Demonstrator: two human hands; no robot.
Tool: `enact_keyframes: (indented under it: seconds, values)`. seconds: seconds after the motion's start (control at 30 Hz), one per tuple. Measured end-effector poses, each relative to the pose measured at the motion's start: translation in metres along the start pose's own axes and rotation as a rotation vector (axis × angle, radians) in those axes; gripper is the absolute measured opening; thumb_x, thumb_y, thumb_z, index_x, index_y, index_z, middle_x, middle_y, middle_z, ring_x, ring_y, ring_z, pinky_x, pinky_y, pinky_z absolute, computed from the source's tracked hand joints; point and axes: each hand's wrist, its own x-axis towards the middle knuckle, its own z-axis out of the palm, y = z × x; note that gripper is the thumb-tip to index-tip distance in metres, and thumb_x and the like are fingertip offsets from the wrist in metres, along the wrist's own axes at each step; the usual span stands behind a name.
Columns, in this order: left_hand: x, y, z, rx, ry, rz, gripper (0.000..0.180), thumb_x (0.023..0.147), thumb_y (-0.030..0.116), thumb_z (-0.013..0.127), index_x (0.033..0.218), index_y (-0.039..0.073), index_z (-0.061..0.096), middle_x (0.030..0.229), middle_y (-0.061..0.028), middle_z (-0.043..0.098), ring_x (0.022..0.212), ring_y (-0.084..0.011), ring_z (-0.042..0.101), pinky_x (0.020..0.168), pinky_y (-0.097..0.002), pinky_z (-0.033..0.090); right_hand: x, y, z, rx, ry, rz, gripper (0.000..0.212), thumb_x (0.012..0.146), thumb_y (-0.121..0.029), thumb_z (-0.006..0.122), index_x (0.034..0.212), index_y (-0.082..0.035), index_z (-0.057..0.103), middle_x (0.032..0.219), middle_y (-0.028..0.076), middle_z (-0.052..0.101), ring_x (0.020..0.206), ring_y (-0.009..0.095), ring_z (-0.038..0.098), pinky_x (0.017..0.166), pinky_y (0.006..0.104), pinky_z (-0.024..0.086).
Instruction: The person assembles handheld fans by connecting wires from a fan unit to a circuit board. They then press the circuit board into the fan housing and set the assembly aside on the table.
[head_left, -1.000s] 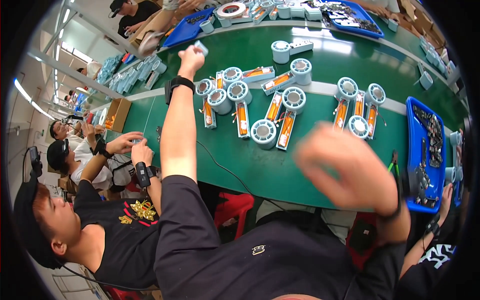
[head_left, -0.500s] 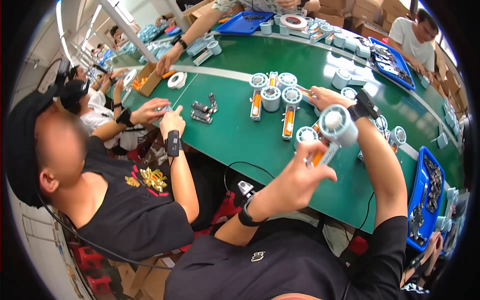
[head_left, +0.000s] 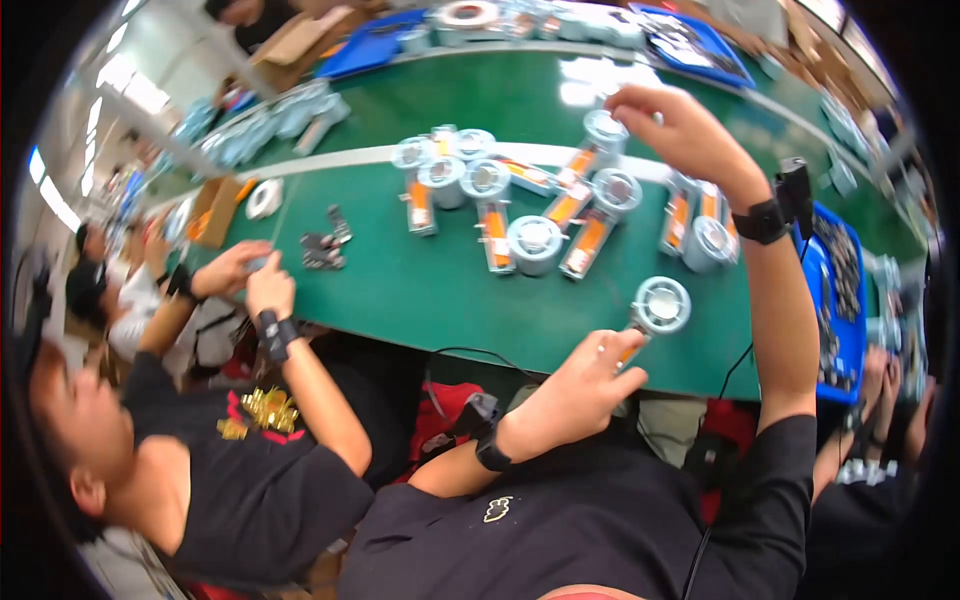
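My left hand (head_left: 570, 385) is closed around the handle of a light-blue handheld fan (head_left: 661, 305). Its round head points away from me, and a bit of orange shows in the handle by my fingers. Farther off on the right, my right hand (head_left: 675, 125) has its fingers bent at the rim of another light-blue fan (head_left: 606, 128); blur hides the exact contact. Between my hands lie several similar fans, among them one with a round head (head_left: 535, 240) toward me. Their open handles show orange cells.
A person in black works at my left, both hands (head_left: 255, 275) on a small part beside dark pieces (head_left: 322, 248). A white tape roll (head_left: 264, 199) lies near a cardboard box (head_left: 212, 212). At right, a blue tray (head_left: 855, 330) holds dark parts; another person's hands are beside it.
My right hand has moved from the fan cluster to the farther fan. My left hand keeps its fan, now lower and tilted away. The whole view has shifted.
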Motion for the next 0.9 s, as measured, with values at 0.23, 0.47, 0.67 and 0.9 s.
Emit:
enact_keyframes:
  seconds: [0.23,0.47,0.67,0.9]
  values:
    - [0.016,-0.008,0.043,0.064,-0.068,-0.063,0.038,0.076,-0.014,0.063,0.112,0.000,0.063,0.139,-0.0239,0.041,0.131,-0.0481,0.046,0.106,-0.0526,0.045,-0.183,0.043,-0.086,0.077,0.509,0.283,0.021,0.104,-0.011,0.057,0.113,0.004,0.069,0.099,0.005,0.071,0.099,0.012,0.065,0.091,0.0269,0.051]
    - [0.042,0.010,0.041,0.109,-0.082,-0.112,0.038,0.085,-0.004,0.072,0.121,0.003,0.065,0.146,-0.0260,0.036,0.135,-0.0465,0.043,0.108,-0.0484,0.045,-0.297,0.186,-0.121,-0.192,0.597,0.779,0.021,0.097,-0.015,0.065,0.111,-0.001,0.072,0.089,0.008,0.072,0.086,0.012,0.066,0.078,0.0271,0.053]
    - [0.021,0.008,-0.001,0.015,-0.065,-0.219,0.042,0.083,0.005,0.079,0.123,0.006,0.067,0.144,-0.0230,0.043,0.131,-0.0434,0.050,0.105,-0.0475,0.048,-0.265,0.258,-0.084,-0.847,0.235,0.702,0.035,0.095,-0.022,0.062,0.122,0.001,0.063,0.117,0.026,0.068,0.109,0.045,0.065,0.094,0.0514,0.054]
    - [0.015,-0.014,-0.003,-0.116,0.116,-0.193,0.030,0.084,0.004,0.079,0.113,0.005,0.069,0.135,-0.0174,0.054,0.109,-0.0322,0.067,0.090,-0.0402,0.057,-0.344,0.318,-0.105,-0.770,0.230,0.451,0.049,0.094,-0.002,0.056,0.143,0.003,0.050,0.136,0.028,0.057,0.131,0.040,0.054,0.115,0.0443,0.040]
